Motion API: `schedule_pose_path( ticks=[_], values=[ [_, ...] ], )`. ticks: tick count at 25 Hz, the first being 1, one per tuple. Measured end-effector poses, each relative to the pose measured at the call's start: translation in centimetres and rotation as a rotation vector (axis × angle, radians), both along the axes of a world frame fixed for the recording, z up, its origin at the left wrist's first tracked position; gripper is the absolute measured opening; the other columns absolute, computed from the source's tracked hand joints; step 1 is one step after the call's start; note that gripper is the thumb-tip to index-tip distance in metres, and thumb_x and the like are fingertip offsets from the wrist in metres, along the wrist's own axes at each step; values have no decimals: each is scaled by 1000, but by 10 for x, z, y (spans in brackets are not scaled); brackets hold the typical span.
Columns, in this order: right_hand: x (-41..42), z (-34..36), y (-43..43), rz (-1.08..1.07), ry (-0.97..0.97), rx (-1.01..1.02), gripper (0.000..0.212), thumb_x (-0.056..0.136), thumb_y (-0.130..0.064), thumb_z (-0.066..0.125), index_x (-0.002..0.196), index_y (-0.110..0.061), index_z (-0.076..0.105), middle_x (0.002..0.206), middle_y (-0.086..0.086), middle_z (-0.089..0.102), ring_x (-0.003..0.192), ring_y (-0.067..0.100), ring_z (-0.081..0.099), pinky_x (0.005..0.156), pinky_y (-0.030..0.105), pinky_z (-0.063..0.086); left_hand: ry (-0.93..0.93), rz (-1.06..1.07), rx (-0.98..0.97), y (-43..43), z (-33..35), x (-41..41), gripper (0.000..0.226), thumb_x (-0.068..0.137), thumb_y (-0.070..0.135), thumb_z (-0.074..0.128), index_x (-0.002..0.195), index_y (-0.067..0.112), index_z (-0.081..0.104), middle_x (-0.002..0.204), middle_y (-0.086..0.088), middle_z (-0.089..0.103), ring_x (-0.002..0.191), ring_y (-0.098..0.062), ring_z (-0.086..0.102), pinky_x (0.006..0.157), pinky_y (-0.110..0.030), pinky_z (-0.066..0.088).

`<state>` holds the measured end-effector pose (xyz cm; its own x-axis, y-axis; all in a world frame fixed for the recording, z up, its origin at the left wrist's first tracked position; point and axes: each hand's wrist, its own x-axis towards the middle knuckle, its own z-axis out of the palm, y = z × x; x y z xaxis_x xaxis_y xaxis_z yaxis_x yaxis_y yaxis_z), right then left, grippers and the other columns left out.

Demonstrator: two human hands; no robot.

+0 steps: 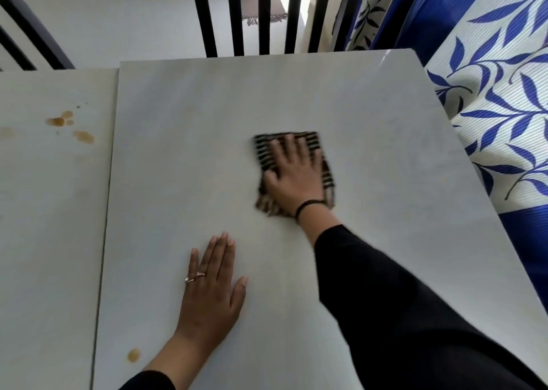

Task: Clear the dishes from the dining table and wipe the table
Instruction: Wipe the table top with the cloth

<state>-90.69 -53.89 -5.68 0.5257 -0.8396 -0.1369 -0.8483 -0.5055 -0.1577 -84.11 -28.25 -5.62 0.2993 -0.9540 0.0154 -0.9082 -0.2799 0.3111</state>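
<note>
A pale grey glossy dining table (184, 140) fills the view, with no dishes on it. My right hand (293, 179) lies flat, fingers spread, pressing a dark striped cloth (327, 176) onto the tabletop right of centre; the cloth is motion-blurred. My left hand (212, 286), wearing a ring, rests flat and open on the table nearer to me, holding nothing. Brown stains (63, 121) mark the left panel of the table, another stain (84, 137) lies just below them, and one brown spot (134, 354) sits near the front, left of my left forearm.
A seam (109, 182) runs front to back between the two table panels. A black slatted chair back (264, 13) stands at the far edge, another chair (26, 33) at far left. A blue-and-white leaf-patterned curtain (498, 93) hangs along the right edge.
</note>
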Motion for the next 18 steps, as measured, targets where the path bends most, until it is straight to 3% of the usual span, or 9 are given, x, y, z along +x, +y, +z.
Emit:
schedule_pose_path(
  ticks=[4,7,10,13,16,18],
  values=[
    [21,0,119,372,-25,28,71,83,-51,36,151,-34,22,160,1,14,148,23,5,116,53,-5,-18,-71,9,66,-2,-8,67,98,47,17,140,-2,37,152,-12,32,145,-20,12,111,-49,18],
    [-30,-1,167,444,-22,25,71,83,-52,39,150,-37,20,160,-3,14,148,19,4,118,50,-1,-54,-157,11,121,-1,-15,62,96,48,21,140,6,30,157,-6,14,146,-18,9,110,-46,19],
    [-109,3,174,241,-9,4,74,80,-51,41,150,-36,25,159,-4,16,147,20,12,118,47,6,-76,-178,0,158,1,-13,60,95,50,22,141,11,25,160,-3,4,146,-19,7,109,-45,18],
    [-161,12,161,-131,58,12,74,79,-54,30,149,-32,26,159,0,18,147,23,14,117,46,7,-100,-125,7,191,2,-4,61,95,50,23,143,12,23,160,-3,6,146,-19,9,109,-48,19],
    [-140,11,137,-380,95,36,70,88,-52,31,152,-31,16,161,2,7,148,23,3,117,51,1,-99,-33,28,225,1,3,64,95,50,22,147,12,19,160,-3,6,146,-19,9,108,-53,20],
    [-96,7,128,-396,79,38,67,94,-48,37,153,-31,11,162,3,2,148,24,-2,116,54,-1,-85,46,33,245,1,6,68,96,52,21,150,11,13,160,-4,4,146,-20,8,110,-53,16]
  ],
)
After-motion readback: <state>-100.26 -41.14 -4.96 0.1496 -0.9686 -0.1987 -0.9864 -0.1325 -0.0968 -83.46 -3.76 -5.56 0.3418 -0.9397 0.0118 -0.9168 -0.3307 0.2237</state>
